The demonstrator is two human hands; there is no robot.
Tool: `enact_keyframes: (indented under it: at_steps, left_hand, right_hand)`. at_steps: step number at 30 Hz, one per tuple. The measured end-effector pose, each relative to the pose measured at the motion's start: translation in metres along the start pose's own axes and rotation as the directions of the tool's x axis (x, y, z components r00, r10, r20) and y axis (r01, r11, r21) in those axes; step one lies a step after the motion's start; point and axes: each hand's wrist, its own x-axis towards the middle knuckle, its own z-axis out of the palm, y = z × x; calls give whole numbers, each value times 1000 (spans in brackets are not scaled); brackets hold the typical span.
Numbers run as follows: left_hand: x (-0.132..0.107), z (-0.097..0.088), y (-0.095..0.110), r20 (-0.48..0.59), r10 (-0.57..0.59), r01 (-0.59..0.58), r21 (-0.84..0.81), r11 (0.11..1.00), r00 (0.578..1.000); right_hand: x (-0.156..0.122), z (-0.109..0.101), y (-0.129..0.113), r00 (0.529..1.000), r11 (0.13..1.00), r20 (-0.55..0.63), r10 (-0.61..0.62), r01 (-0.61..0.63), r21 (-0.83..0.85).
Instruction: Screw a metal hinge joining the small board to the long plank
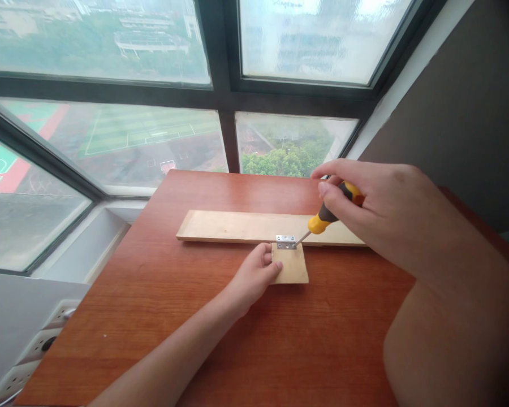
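Observation:
A small square piece of wood (292, 268) is pinched at its left edge by my left hand (257, 272), thumb on top. A silver metal hinge (285, 242) joins its far edge to a long pale wooden board (231, 225) lying across the table. My right hand (373, 206) grips a yellow and black screwdriver (319, 221), held tilted. Its tip meets the hinge's near leaf at the right-hand screw. Screws show in the hinge leaves. The right hand and forearm hide the board's right end.
The reddish-brown wooden table (152, 339) reaches up to a dark window frame (227, 93). White wall sockets (36, 345) with plugs sit low on the left. A grey wall (466, 130) stands on the right.

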Motion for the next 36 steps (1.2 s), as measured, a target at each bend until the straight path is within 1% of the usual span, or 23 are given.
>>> enact_keyframes:
  at_steps: [3, 4, 5, 8, 9, 11, 14, 16, 18, 21, 22, 23, 26, 28, 30, 33, 34, 36]
  left_hand:
    - [0, 0, -1, 3, 5, -5, 1, 1000, 1000]
    - [0, 0, -1, 5, 7, -7, 2, 1000, 1000]
    - [0, 0, 0, 7, 9, -9, 1, 1000, 1000]
    - [0, 0, 0, 10, 10, -10, -6, 1000, 1000]
    - [0, 0, 0, 10, 7, -7, -7, 1000, 1000]
    - [0, 0, 0, 5, 1, -1, -7, 1000, 1000]
    - [1, -1, -1, 6, -4, 4, -11, 1000, 1000]
    - [0, -1, -1, 8, -4, 5, -16, 1000, 1000]
    - [0, -1, 0, 5, -9, 9, -15, 1000, 1000]
    - [-1, 0, 1, -1, -15, 15, -10, 1000, 1000]
    - [-1, 0, 1, -2, -15, 15, -8, 1000, 1000]
    - [-1, 0, 1, -1, -15, 15, -7, 1000, 1000]
    - [0, 0, 1, 2, -13, 13, -7, 1000, 1000]
    - [0, 0, 1, 6, -14, 14, -5, 1000, 1000]
    - [0, 0, 1, 3, -15, 15, -1, 1000, 1000]
    - [0, 1, 2, -7, -15, 15, 4, 1000, 1000]
    - [0, 1, 2, -10, -17, 17, 5, 1000, 1000]
    - [-1, 1, 2, -16, -22, 22, 10, 1000, 1000]
  right_hand:
    - [-4, 1, 1, 994, 992, -15, -109, 109, 60]
    - [-4, 1, 2, 992, 990, -18, -122, 123, 63]
    - [-4, 0, 2, 994, 992, -21, -110, 111, 51]
    - [-2, -1, 3, 1000, 1000, -18, 11, -11, -27]
    - [-2, -2, 3, 999, 999, -6, 35, -35, -39]
    - [-2, -3, 3, 1000, 999, 23, 17, -16, -29]
    - [-4, -3, 1, 997, 997, 5, -77, 77, -4]
    - [-6, -2, 0, 995, 995, -3, -95, 95, -12]
    - [-5, 0, 0, 998, 998, -3, -55, 55, -40]
    - [-2, 0, 1, 998, 992, -15, 60, -61, -112]
    - [-2, 0, 2, 997, 990, -7, 73, -73, -121]
    - [-2, 0, 2, 998, 991, 0, 62, -61, -115]
    - [-6, -2, 2, 997, 996, 11, -76, 77, -37]
    - [-9, -3, 2, 992, 992, 10, -127, 127, -3]
    - [-8, -3, 2, 997, 996, 12, -81, 82, -26]
    - [-4, -2, 2, 999, 994, 4, 49, -48, -98]
    - [-3, -2, 2, 998, 993, 13, 62, -60, -99]
    - [-2, -1, 2, 999, 997, 19, 29, -27, -67]
